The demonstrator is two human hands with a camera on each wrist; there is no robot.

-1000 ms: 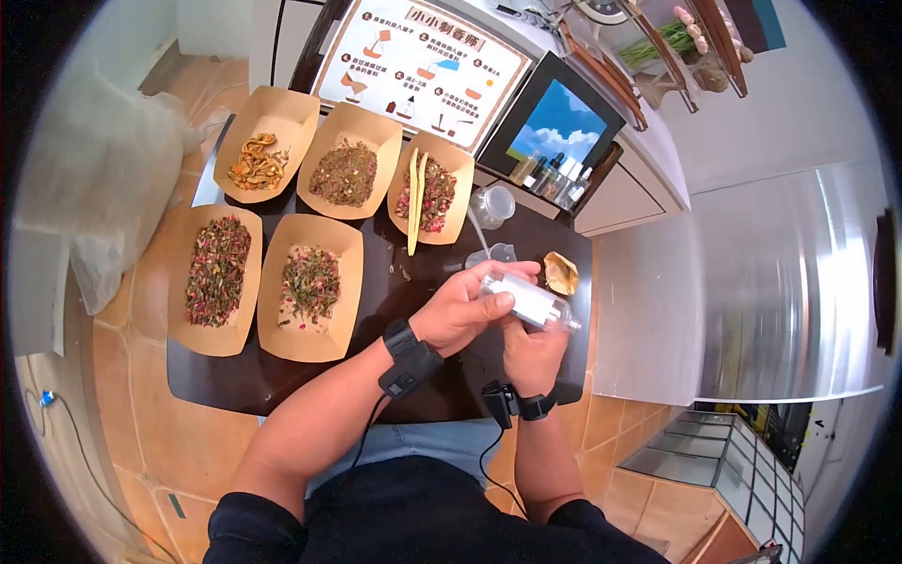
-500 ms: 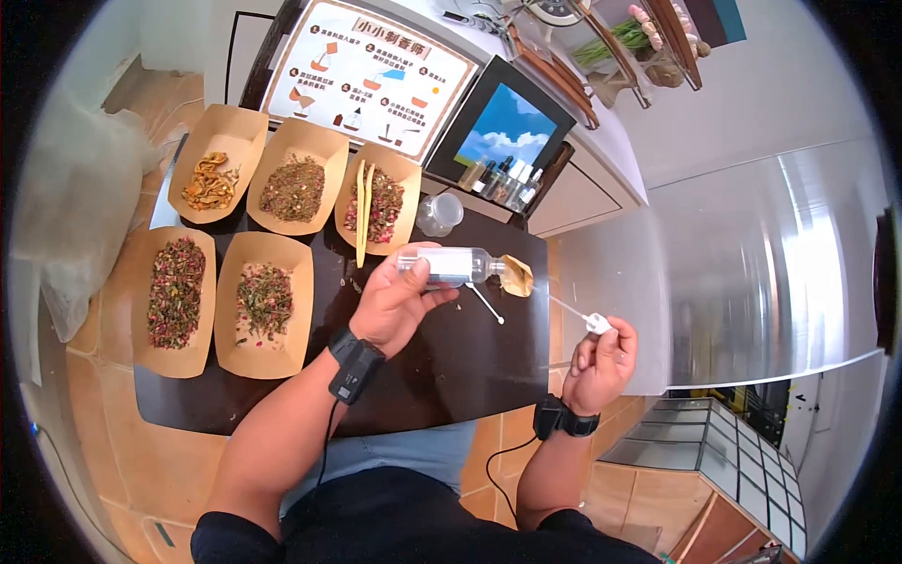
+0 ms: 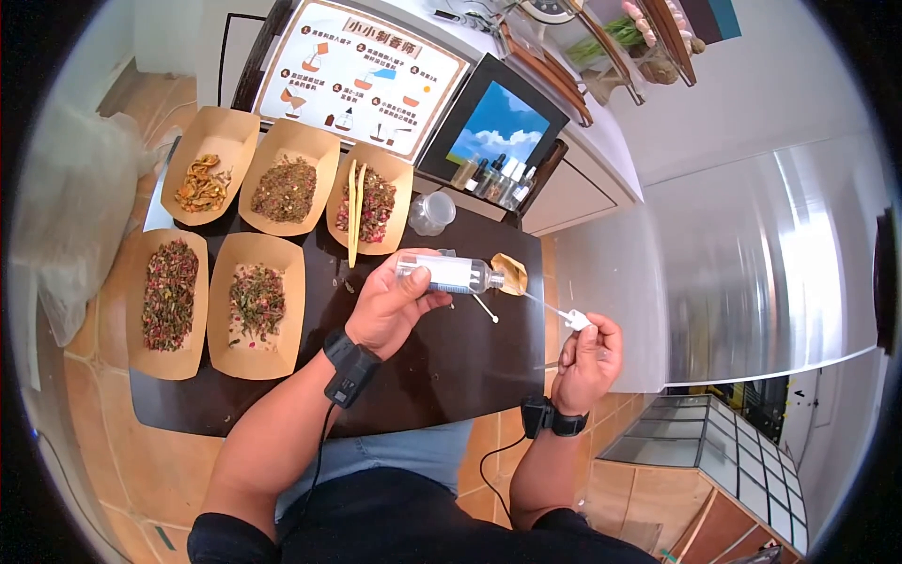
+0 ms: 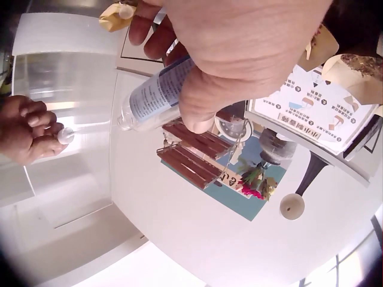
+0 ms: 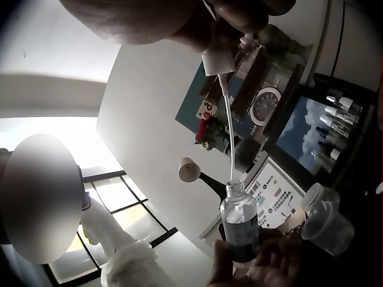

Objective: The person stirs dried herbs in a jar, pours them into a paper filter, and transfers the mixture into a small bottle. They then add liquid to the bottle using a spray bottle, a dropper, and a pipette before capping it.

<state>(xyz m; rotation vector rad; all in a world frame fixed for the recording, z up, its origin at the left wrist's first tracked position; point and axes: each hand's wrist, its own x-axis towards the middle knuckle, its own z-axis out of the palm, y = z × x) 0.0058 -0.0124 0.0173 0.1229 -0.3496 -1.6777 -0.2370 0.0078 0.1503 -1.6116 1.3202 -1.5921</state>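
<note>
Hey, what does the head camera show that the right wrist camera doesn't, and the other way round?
Only the head view shows the yellow tongs lying across a paper tray and the person's blue jeans.

Only the right wrist view shows the black arm with a pale round end and the red flower.

Both show the left hand gripping the clear bottle, the right hand pinching the white spray top, the instruction sheet and the sky picture.
</note>
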